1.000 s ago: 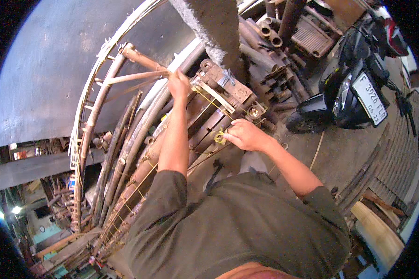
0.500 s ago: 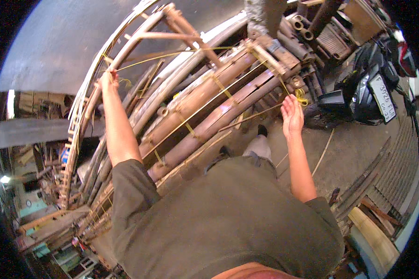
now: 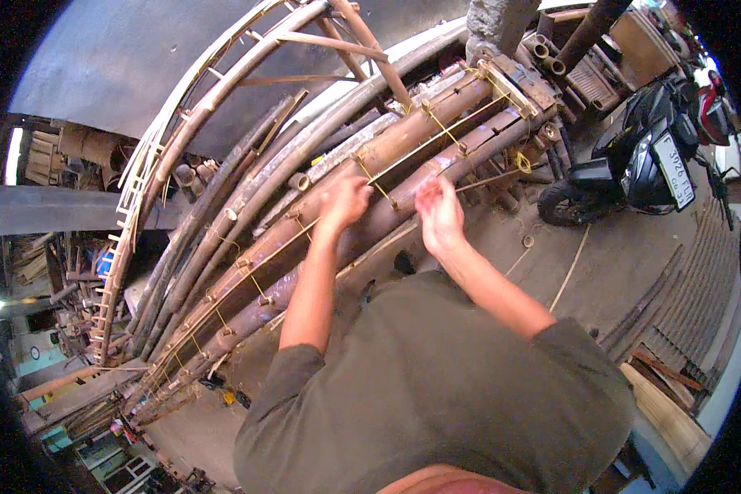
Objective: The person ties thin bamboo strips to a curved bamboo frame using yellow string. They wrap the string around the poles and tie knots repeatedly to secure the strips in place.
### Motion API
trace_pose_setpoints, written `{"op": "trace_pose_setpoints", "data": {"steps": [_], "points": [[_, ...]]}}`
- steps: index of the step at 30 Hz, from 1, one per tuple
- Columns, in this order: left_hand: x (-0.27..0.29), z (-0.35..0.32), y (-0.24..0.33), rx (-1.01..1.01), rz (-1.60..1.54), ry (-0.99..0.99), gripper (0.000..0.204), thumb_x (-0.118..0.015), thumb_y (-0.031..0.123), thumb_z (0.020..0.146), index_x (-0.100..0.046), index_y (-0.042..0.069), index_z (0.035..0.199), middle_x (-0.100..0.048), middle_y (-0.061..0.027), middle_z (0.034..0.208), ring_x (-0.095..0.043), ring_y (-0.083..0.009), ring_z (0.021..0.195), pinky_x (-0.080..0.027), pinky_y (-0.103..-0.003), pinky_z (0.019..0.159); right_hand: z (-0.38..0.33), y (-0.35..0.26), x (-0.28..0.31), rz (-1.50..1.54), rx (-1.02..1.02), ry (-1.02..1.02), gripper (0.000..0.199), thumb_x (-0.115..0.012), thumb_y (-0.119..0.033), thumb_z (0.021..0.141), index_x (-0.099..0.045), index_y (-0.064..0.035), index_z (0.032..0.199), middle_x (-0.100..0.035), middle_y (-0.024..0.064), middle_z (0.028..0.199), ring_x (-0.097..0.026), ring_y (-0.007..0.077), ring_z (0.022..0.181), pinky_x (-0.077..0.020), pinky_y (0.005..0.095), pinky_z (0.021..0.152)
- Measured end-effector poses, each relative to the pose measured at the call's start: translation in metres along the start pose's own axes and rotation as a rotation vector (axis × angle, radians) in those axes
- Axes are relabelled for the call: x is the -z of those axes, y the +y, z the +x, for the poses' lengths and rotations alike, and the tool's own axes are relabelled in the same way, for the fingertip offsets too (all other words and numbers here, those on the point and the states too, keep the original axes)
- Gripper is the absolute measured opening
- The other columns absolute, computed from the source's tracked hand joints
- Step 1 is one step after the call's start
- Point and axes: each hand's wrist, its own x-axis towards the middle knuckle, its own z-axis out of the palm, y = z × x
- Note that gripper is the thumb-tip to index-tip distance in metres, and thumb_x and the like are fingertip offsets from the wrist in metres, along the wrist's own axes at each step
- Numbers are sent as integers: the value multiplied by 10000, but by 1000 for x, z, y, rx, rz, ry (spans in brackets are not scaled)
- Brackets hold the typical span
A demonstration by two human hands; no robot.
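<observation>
Two thick brown bamboo poles lie side by side, running from the far right to the near left. Short yellow cord lashings on small pegs cross between them at intervals, and a thin pale strip runs lengthwise along the gap. My left hand is over the poles, closed, its fingers curled and somewhat blurred. My right hand is at the nearer pole, fingers bent inward; whatever either holds is too small to make out. A yellow cord bundle hangs near the poles' far end.
A curved bamboo frame rises at the left, with loose poles beneath it. A black motorcycle stands at the right. Ridged sheets lie on the floor at the right, beside planks. A rough post stands behind.
My left hand has come from the far left in toward the poles, and my right hand has moved left toward it. The yellow cord stretched out from my left hand no longer shows.
</observation>
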Motion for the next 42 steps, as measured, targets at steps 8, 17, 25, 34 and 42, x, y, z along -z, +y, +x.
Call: {"op": "trace_pose_setpoints", "data": {"steps": [8, 17, 25, 34, 42], "points": [[-68, 10, -25, -315, 136, 704, 231, -509, 226, 911, -603, 32, 994, -639, -235, 903, -611, -392, 832, -445, -482, 717, 63, 49, -170, -1773, 501, -1409, 390, -413, -357, 952, -643, -43, 954, -652, 130, 891, -597, 307, 940, -437, 473, 805], [-54, 1, 3, 43, 89, 410, 273, -437, 265, 964, -645, 97, 1020, -675, -154, 895, -622, -351, 894, -405, -448, 761, -6, -70, -97, -1349, 179, -1315, 371, -471, -285, 939, -578, 15, 749, -586, 135, 685, -558, 253, 651, -443, 416, 638], [29, 55, 37, 25, -662, 424, 297, -502, 241, 967, -663, 18, 855, -623, -49, 686, -586, -126, 690, -463, -277, 666, -16, -2, 27, -1460, 239, -1092, 427, -467, -334, 959, -569, 4, 719, -536, 216, 659, -508, 302, 589, -431, 422, 617], [22, 126, -75, 75, 137, 436, 263, -517, 238, 879, -662, 19, 860, -651, -225, 873, -624, -404, 829, -479, -483, 753, -28, -77, 107, 288, 308, -348, 262, -464, -250, 977, -483, -82, 777, -592, 75, 837, -592, 204, 876, -460, 372, 887], [283, 18, -278, 73, -1095, 914, 468, -642, 52, 829, -457, -45, 1249, -621, -143, 939, -618, -165, 680, -506, -238, 563, -80, 71, 192, 590, 249, 531, 319, -497, -429, 940, -480, -136, 814, -583, 40, 976, -534, 191, 934, -455, 440, 866]]}}
